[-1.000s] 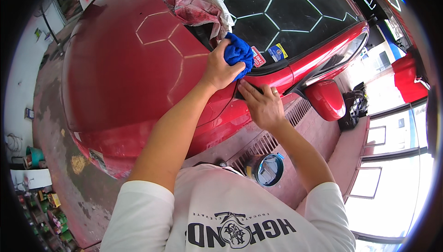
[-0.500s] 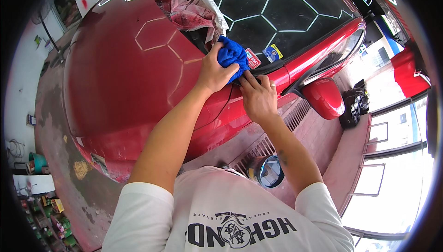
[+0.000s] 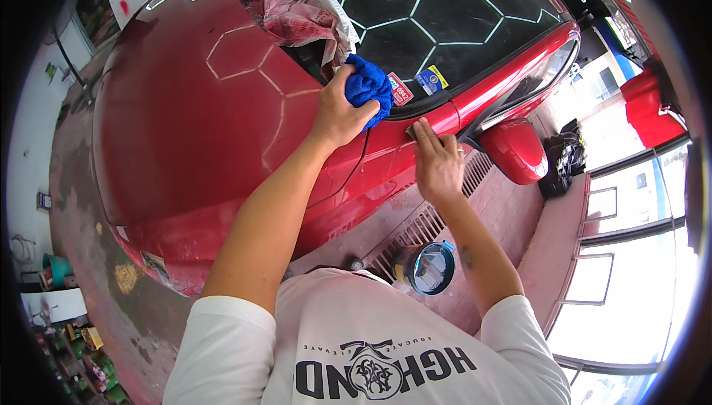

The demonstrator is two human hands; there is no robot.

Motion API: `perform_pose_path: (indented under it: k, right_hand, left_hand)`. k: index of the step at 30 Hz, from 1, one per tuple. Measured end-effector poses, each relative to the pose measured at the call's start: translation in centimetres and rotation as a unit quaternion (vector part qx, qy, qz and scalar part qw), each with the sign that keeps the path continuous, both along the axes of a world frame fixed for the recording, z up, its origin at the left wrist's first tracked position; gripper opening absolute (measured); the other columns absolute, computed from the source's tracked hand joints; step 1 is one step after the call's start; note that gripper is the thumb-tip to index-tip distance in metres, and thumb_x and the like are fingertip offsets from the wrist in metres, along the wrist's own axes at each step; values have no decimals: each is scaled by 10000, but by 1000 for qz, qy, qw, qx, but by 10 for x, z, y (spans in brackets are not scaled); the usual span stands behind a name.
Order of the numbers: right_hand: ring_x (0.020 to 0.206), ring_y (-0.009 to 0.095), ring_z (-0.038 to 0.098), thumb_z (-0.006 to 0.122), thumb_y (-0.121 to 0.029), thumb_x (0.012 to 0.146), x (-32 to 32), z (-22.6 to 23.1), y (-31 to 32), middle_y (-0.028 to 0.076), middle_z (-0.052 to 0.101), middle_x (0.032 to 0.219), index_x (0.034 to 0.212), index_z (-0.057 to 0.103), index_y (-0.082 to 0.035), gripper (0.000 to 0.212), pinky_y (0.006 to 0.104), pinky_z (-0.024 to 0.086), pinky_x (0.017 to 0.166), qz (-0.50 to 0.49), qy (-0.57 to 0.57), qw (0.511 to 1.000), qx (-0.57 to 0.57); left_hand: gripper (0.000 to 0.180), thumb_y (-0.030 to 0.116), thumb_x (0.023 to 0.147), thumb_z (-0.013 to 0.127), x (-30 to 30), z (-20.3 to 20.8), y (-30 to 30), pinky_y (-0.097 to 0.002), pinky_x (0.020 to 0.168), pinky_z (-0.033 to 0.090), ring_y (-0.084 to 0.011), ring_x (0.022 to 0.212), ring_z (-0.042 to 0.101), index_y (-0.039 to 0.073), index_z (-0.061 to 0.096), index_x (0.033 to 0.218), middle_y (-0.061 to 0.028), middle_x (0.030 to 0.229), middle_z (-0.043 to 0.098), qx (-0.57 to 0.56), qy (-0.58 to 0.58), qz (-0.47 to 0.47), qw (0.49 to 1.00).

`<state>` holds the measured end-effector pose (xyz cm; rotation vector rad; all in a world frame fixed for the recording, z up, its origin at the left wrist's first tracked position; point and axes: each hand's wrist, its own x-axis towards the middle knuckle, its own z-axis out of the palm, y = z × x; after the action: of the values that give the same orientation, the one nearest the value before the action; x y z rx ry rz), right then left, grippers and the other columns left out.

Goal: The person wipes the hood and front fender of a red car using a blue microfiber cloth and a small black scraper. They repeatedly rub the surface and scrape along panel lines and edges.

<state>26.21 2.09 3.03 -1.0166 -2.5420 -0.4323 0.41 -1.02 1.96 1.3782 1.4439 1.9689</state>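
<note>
My left hand is closed around a bunched blue microfibre cloth, at the lower corner of the windshield of a red car. To its right, my right hand presses a small dark sheet against the red fender near the windshield pillar. Its fingers lie together over that sheet, mostly hiding it, so its kind is unclear. Red-stained newspaper covers the wiper area beyond my left hand. Two stickers, a red-and-white one and a blue-and-yellow one, sit on the glass.
A red side mirror juts out right of my right hand. Below, a bucket stands beside a floor drain grate. A black plastic bag lies by the right wall. Assorted bottles and boxes are at lower left.
My right hand has moved right along the fender, away from the blue cloth, baring the dark sheet's edge. My left hand still grips the cloth at the windshield corner. The view has shifted slightly.
</note>
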Motion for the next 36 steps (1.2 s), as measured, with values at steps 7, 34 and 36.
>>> perform_pose_path:
  k: [7,34,36]
  right_hand:
    - [1136,286,642,684,-217,1043,-37,9,-21,18,698,1566,1513,688,-112,482,472,534,1012,63,-10,998,-23]
    - [1203,290,698,552,-283,1190,170,-66,18,210,762,1276,1521,639,31,464,417,512,1090,-58,393,843,-364]
    - [1186,283,677,543,-266,1197,176,-61,36,204,732,1285,1526,636,27,450,407,506,1087,-52,423,829,-361]
  left_hand:
    - [656,209,836,862,-9,1,-4,-443,1037,588,-305,1156,768,45,622,1425,-189,1220,778,-28,19,-15,999]
    - [306,249,845,823,144,11,55,-531,1017,540,-368,1163,636,199,754,1139,-120,1269,679,79,526,49,845]
    - [171,239,930,726,178,8,85,-514,1025,520,-328,1136,624,218,748,1099,-84,1211,673,94,545,72,830]
